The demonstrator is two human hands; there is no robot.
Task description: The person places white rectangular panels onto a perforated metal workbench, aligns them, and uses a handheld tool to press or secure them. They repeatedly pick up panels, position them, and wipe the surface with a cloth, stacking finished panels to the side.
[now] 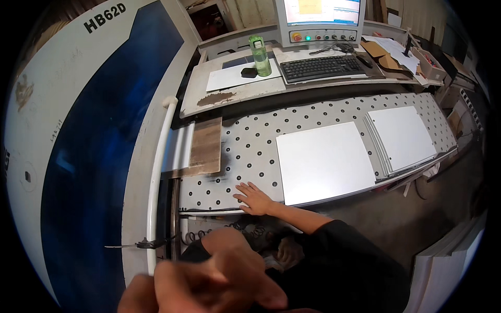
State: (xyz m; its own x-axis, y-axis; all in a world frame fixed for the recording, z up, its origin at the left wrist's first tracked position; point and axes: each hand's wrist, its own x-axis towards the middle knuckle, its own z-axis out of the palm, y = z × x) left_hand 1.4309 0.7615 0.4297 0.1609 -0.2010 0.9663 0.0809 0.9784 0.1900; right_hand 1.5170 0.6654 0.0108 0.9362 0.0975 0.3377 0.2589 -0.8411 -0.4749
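Observation:
My right hand [254,199] lies on the front edge of a pale worktable [250,128] dotted with small black studs. Its fingers are spread flat and it holds nothing. To its right rests a large white panel [326,164], apart from the fingers. Beyond that is a small stack of white panels [401,138]. My left hand [206,281] is raised very close at the lower left, blurred, with its fingers bent inward. Whatever those fingers may hold is hidden.
A tall white and blue machine [104,141] with a white vertical bar [159,172] stands at left. Beside it lies a brown board [206,148]. Behind are a green bottle [259,56], a keyboard [321,69] and a monitor [321,13]. White sheets [443,276] stand lower right.

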